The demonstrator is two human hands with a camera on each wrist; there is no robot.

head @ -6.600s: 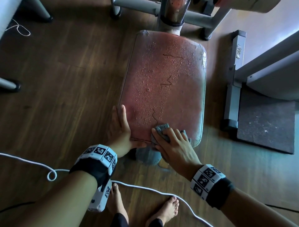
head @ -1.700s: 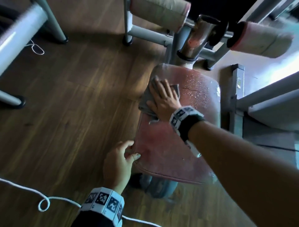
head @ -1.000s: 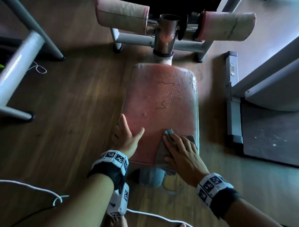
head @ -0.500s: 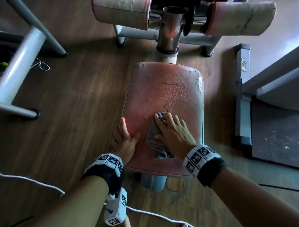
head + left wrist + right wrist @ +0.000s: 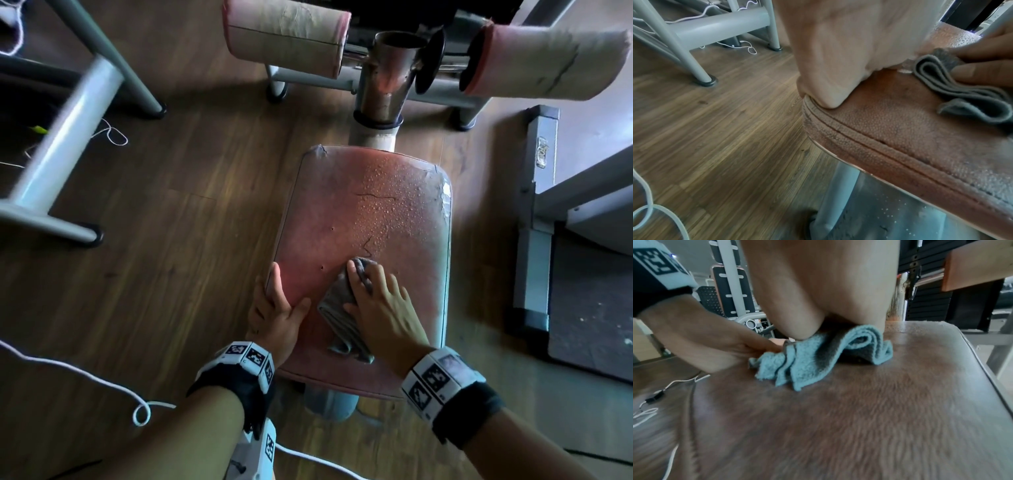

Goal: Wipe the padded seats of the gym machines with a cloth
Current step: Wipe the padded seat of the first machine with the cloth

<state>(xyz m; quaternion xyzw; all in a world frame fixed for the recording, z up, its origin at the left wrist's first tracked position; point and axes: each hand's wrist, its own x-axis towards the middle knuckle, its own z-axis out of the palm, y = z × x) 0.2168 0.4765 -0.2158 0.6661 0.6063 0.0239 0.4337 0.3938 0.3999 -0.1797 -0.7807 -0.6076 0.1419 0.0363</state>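
A worn red padded seat [image 5: 394, 222] stands on a post, with water droplets [image 5: 394, 192] on its far right part. A folded grey-blue cloth [image 5: 337, 308] lies on the near middle of the seat. My right hand [image 5: 383, 308] presses flat on it with straight fingers. My left hand [image 5: 277, 308] rests on the seat's left edge, fingers along the rim and thumb on top. In the left wrist view the palm [image 5: 838, 48] sits on the seat corner [image 5: 900, 129] beside the cloth [image 5: 953, 87]. In the right wrist view the cloth [image 5: 818, 356] bunches under my right hand [image 5: 818, 280].
Two pink roller pads [image 5: 287, 34] [image 5: 541, 58] and a steel post [image 5: 387, 85] stand beyond the seat. A grey machine frame [image 5: 61, 137] is on the left; a grey base [image 5: 534, 240] and a dark mat [image 5: 589, 308] are on the right. A white cable [image 5: 85, 373] lies on the wooden floor.
My right hand swept the cloth from the seat's far left back to the near right edge, then left toward the middle. The left hand stays on the left edge.
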